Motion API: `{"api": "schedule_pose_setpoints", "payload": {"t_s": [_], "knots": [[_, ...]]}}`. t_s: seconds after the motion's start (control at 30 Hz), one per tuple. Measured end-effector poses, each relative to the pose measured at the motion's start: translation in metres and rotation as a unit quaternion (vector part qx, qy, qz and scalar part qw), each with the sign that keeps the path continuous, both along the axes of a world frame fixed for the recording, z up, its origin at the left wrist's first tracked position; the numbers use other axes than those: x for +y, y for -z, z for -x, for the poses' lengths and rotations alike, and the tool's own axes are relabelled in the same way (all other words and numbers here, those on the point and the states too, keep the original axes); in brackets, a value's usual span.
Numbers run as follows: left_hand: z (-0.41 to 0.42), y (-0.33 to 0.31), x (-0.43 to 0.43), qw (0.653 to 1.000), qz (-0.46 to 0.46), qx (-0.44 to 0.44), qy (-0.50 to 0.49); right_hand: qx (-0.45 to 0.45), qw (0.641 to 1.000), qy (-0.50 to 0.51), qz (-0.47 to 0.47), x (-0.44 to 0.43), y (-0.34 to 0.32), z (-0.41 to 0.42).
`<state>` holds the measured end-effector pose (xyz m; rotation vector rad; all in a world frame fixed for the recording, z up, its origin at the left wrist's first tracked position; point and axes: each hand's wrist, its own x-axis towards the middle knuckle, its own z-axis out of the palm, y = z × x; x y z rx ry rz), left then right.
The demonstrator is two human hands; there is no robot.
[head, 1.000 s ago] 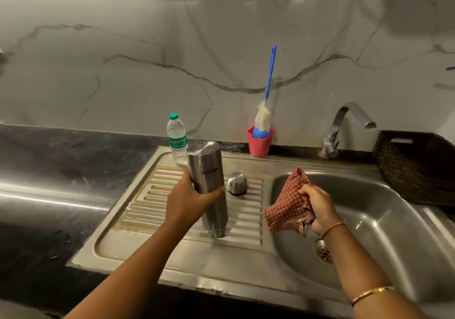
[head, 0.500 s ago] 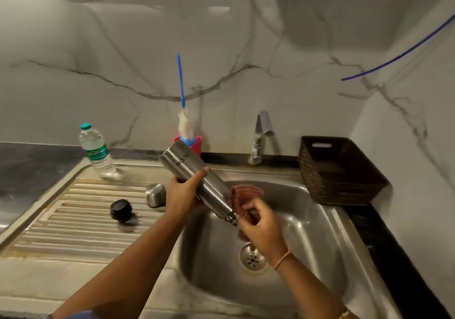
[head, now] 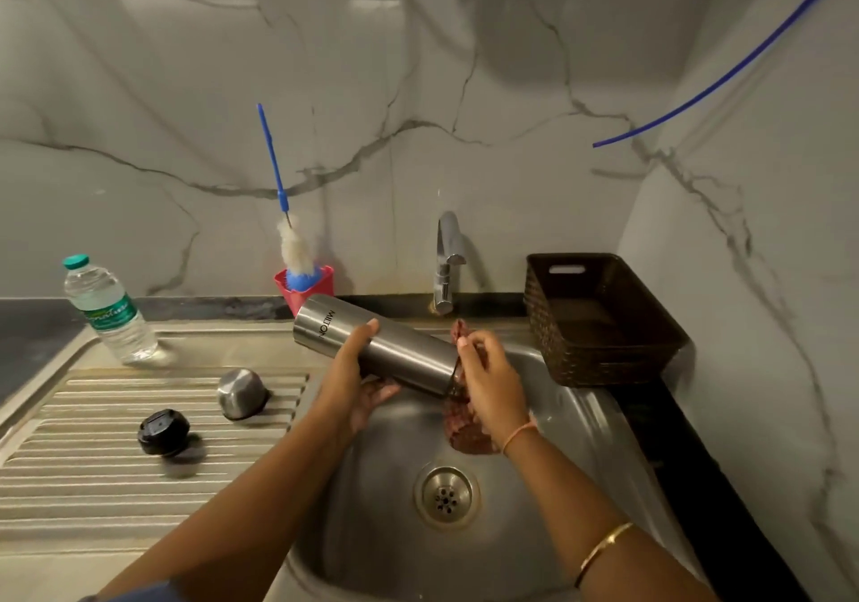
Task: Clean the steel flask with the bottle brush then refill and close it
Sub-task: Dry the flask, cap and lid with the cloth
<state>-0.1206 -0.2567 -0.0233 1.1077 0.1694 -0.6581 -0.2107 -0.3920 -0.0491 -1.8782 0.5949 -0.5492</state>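
My left hand (head: 354,380) grips the steel flask (head: 395,348) around its middle and holds it almost level over the sink basin (head: 372,508), base to the left and mouth to the right. At the flask's mouth my right hand (head: 488,383) holds a red checked cloth (head: 467,434), which hangs below the hand. The bottle brush (head: 290,238), blue-handled with white bristles, stands in a red cup (head: 320,283) at the wall. On the ribbed drainboard (head: 93,485) lie the flask's steel cap (head: 239,392) and a black inner lid (head: 162,431).
A plastic water bottle (head: 109,311) with a green cap stands at the back left of the drainboard. The tap (head: 447,262) rises behind the basin. A dark woven basket (head: 599,318) sits on the right counter by the wall. The drain (head: 446,497) lies below the hands.
The flask went from upright on the drainboard to tilted nearly level over the basin. My right hand brought the cloth up to its mouth. The view turned right.
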Motion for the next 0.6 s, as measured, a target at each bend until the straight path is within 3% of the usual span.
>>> {"api": "schedule_pose_setpoints", "payload": {"t_s": [0.07,0.13,0.17,0.23,0.3,0.37,0.43,0.47,0.5,0.53,0.6], "knots": [[-0.001,0.001,-0.002,1.0,0.01,-0.01,0.005,0.025,0.967,-0.003,-0.255,-0.009,0.002,-0.006],[-0.004,0.005,-0.002,1.0,0.019,-0.015,0.005,0.027,0.933,0.018,-0.359,-0.008,0.004,-0.009],[-0.006,0.006,-0.001,1.0,0.027,-0.004,0.003,0.019,0.94,0.036,-0.339,-0.001,0.003,-0.01],[-0.009,0.007,-0.001,0.998,0.043,0.042,-0.008,-0.048,0.974,0.085,-0.203,0.018,0.005,-0.012],[-0.011,0.006,-0.001,0.995,0.047,0.089,-0.019,-0.112,0.987,0.099,0.061,0.035,0.007,-0.007],[-0.011,0.006,-0.001,0.992,0.043,0.118,-0.013,-0.117,0.935,0.049,0.332,0.037,0.02,-0.006],[-0.011,0.008,0.001,0.991,0.036,0.131,-0.004,-0.111,0.856,0.017,0.504,0.028,0.029,-0.006],[-0.011,0.009,0.002,0.99,0.036,0.136,-0.001,-0.1,0.841,0.019,0.532,0.024,0.029,-0.006],[-0.012,0.008,0.003,0.989,0.04,0.142,0.001,-0.087,0.847,0.03,0.524,0.024,0.026,-0.007],[-0.013,0.008,0.003,0.988,0.051,0.145,0.0,-0.071,0.871,0.05,0.483,0.025,0.021,-0.009],[-0.015,0.006,0.004,0.988,0.073,0.136,-0.008,-0.049,0.948,0.101,0.299,0.031,0.011,-0.013]]}}
